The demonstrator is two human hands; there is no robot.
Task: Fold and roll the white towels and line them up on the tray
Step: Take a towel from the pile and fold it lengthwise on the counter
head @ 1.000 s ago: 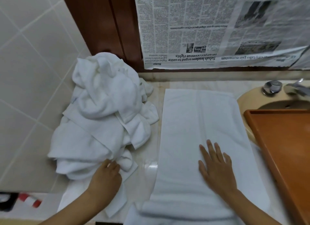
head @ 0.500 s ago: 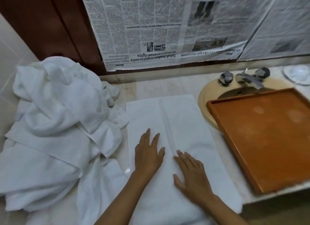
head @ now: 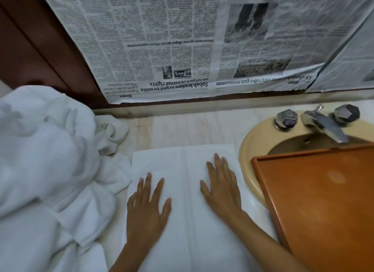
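You're pressing your left hand [head: 148, 209] and right hand [head: 221, 188] flat, fingers straight, on the towel [head: 188, 241], gripping nothing, so be smoothing outward from the middle seam before rolling.

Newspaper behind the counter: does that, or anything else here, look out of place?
Yes. The newspaper hangs upside down, headlines inverted, its lower edge ragged. The wooden tray lies across the sink, covering part of the basin. Unfolded towels sit heaped at the left.

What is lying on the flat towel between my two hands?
Nothing: in the head view, only bare flat towel with a lengthwise fold line runs between the left hand and right hand.
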